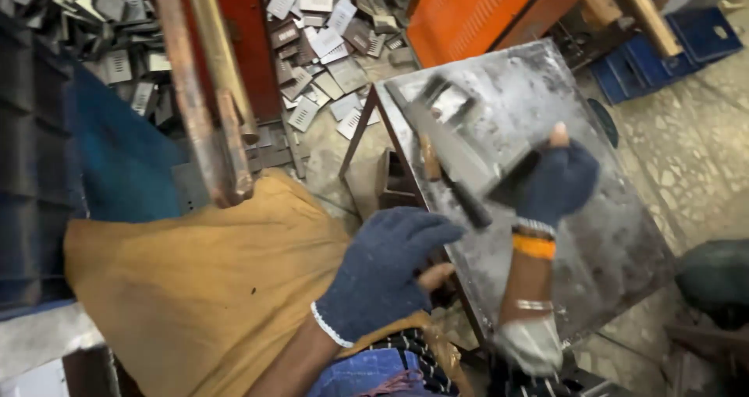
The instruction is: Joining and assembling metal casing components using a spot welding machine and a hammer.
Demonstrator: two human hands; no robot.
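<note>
Blurring from motion softens most of the frame, and both forearms are cut off at the bottom edge, so the elbows and body cannot be made out. Nearest the camera, the left hand (388, 268), in a dark blue knit glove with a white cuff, is loosely curled; a bare fingertip pokes through the glove by the near edge of the tabletop (577, 233), and whether it grips that edge or only rests against it cannot be told. Its forearm rises from the lower centre, over a mustard-yellow cloth (195, 288) spread across the lap. Just beyond, the right hand (558, 180), in a matching fingerless glove with an orange band and metal bangles at the wrist, is closed on the dark end of a flat grey metal piece (449, 151) that lies slanted across the worn steel tabletop; one fingertip points upward. What exactly the fingers hold is hidden by the glove and the blur. A small dark metal frame (449, 100) sits on the tabletop at the far end of the grey piece, its outline smeared. Farther off, a rusty lever (207, 92) stands at left, a heap of stamped metal plates (320, 46) covers the floor, and an orange machine panel (476, 10) and blue crates (671, 49) lie beyond.
</note>
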